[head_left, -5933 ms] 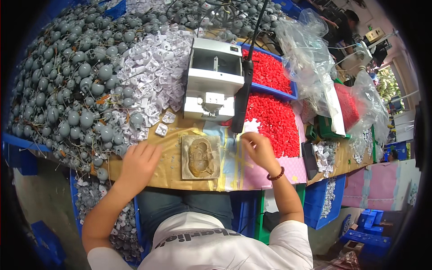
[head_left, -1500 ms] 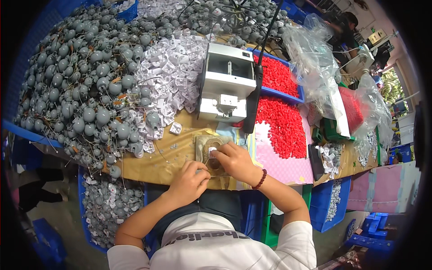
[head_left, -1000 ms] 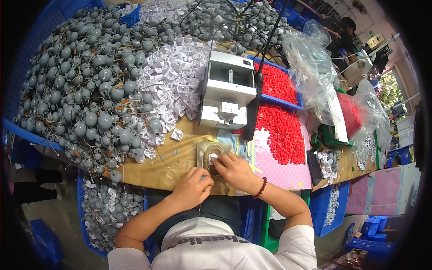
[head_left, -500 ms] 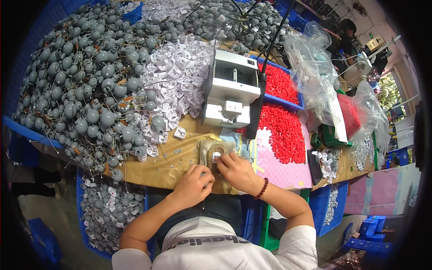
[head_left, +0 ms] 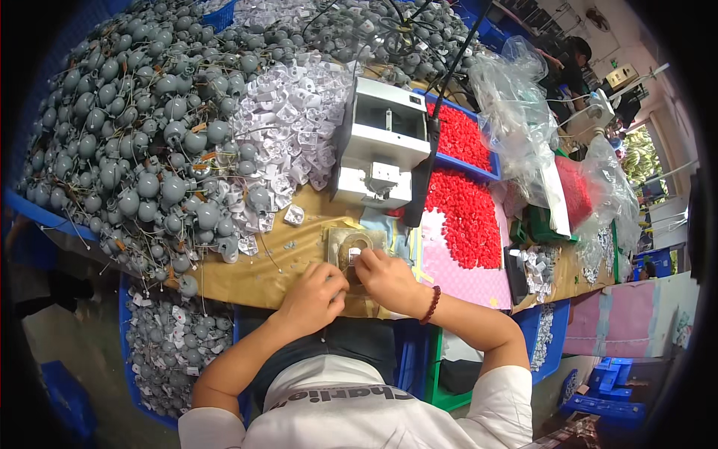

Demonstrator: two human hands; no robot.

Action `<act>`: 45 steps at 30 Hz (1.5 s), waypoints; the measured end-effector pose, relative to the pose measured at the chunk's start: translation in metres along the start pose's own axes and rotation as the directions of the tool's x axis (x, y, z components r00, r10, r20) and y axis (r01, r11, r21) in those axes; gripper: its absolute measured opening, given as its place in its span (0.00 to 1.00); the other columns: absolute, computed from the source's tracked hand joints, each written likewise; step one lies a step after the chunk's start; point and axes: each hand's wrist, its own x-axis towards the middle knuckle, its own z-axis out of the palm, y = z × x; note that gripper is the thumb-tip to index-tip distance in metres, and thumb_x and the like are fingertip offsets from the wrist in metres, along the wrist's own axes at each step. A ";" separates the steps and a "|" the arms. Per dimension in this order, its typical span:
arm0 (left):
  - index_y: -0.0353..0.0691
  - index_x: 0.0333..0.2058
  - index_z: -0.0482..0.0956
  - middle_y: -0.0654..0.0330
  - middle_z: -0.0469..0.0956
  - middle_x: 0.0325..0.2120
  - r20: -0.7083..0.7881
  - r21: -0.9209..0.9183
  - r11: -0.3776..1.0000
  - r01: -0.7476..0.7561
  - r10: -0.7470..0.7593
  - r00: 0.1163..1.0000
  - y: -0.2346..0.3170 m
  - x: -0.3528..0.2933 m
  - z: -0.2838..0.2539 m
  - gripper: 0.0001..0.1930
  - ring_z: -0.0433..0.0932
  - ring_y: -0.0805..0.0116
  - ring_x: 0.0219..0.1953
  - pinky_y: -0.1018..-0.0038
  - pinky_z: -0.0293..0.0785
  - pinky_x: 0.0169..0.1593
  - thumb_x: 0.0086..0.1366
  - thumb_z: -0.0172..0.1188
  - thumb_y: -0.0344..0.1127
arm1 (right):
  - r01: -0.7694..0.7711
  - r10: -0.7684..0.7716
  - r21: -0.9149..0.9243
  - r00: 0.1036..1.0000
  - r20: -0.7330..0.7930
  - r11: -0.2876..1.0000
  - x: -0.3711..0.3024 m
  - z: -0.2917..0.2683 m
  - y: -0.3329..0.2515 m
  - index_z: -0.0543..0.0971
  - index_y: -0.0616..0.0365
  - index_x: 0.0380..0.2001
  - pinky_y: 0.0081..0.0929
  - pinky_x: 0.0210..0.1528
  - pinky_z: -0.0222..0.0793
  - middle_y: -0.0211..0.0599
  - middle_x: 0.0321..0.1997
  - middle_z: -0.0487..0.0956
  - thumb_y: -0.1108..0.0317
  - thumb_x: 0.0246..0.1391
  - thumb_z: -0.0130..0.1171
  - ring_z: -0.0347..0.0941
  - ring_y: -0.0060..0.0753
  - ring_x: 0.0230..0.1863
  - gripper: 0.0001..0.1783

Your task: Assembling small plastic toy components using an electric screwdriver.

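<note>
A tan block (head_left: 380,239) with a rounded recess lies at the bench's front edge. Inside the recess sits a small white part (head_left: 354,255). My right hand (head_left: 392,283) has its fingers pinched over the block, their tips against that white part; what they grip is covered by the fingers. To the left, my left hand (head_left: 313,296) is curled closed at the block's near left corner, and whatever lies in its fingertips is too small to make out. Beyond the block stands a white and black bench machine (head_left: 383,142).
Grey round housings with wires (head_left: 142,150) are heaped at the left, beside white plastic parts (head_left: 288,123). Small red parts (head_left: 464,217) lie on a pink sheet, with more in a blue tray (head_left: 479,176). Below the bench is a blue bin (head_left: 129,337). Clear plastic bags (head_left: 516,112) hang at the right.
My left hand has drawn slightly left and away from the right hand. The right fingers stay pinched at the white part. The whole view has shifted a little.
</note>
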 end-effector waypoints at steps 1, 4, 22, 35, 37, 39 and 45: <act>0.40 0.38 0.80 0.55 0.75 0.43 -0.031 0.065 0.998 0.001 0.001 1.000 0.000 0.001 0.000 0.10 0.74 0.51 0.48 0.58 0.72 0.52 0.55 0.64 0.27 | -0.016 0.016 0.019 1.000 -0.009 1.000 0.000 0.000 0.000 0.79 0.61 0.34 0.33 0.33 0.78 0.38 0.40 0.72 0.70 0.45 0.61 0.74 0.39 0.39 0.11; 0.41 0.47 0.80 0.54 0.75 0.50 -0.127 0.271 0.963 -0.004 0.040 0.991 0.005 0.010 0.000 0.18 0.73 0.51 0.54 0.54 0.68 0.58 0.55 0.63 0.26 | -0.024 0.029 0.084 0.998 -0.058 0.996 -0.003 -0.002 -0.001 0.80 0.63 0.36 0.36 0.39 0.77 0.39 0.40 0.73 0.72 0.45 0.60 0.74 0.41 0.39 0.12; 0.37 0.50 0.80 0.49 0.77 0.51 -0.028 0.443 0.882 -0.164 0.196 0.980 -0.013 0.024 0.033 0.22 0.73 0.52 0.60 0.52 0.67 0.63 0.53 0.64 0.29 | -0.240 0.419 0.517 0.869 -0.262 0.822 -0.072 0.035 0.044 0.74 0.58 0.50 0.38 0.53 0.73 0.47 0.50 0.77 0.79 0.49 0.68 0.75 0.49 0.52 0.24; 0.35 0.43 0.83 0.48 0.79 0.49 -0.069 0.421 0.887 -0.190 0.240 0.968 -0.015 0.022 0.034 0.17 0.75 0.50 0.59 0.58 0.73 0.58 0.52 0.64 0.28 | -0.129 0.374 0.909 0.881 0.289 -0.397 -0.010 0.003 0.046 0.74 0.64 0.51 0.30 0.49 0.83 0.35 0.41 0.79 0.81 0.57 0.66 0.80 0.29 0.44 0.20; 0.35 0.41 0.83 0.48 0.79 0.49 -0.078 0.412 0.890 -0.194 0.246 0.966 -0.017 0.023 0.033 0.15 0.76 0.51 0.58 0.58 0.73 0.57 0.53 0.64 0.28 | -0.286 0.333 0.948 0.888 0.318 -0.142 -0.002 0.002 0.050 0.74 0.63 0.51 0.28 0.46 0.83 0.35 0.41 0.79 0.79 0.57 0.67 0.81 0.29 0.42 0.20; 0.35 0.40 0.83 0.49 0.79 0.48 -0.095 0.400 0.894 -0.202 0.259 0.961 -0.019 0.023 0.033 0.13 0.77 0.51 0.57 0.59 0.74 0.56 0.53 0.64 0.28 | -0.337 0.368 0.929 0.892 0.264 0.152 0.004 0.001 0.049 0.74 0.63 0.50 0.25 0.40 0.80 0.34 0.39 0.80 0.76 0.55 0.70 0.79 0.24 0.38 0.21; 0.36 0.40 0.82 0.52 0.80 0.46 -0.130 0.342 0.924 -0.171 0.226 0.965 -0.019 0.026 0.032 0.12 0.78 0.52 0.54 0.59 0.74 0.54 0.55 0.66 0.29 | -0.309 0.396 0.711 0.917 0.046 0.632 0.012 0.002 0.042 0.75 0.62 0.50 0.26 0.32 0.70 0.34 0.35 0.77 0.73 0.51 0.73 0.72 0.25 0.29 0.25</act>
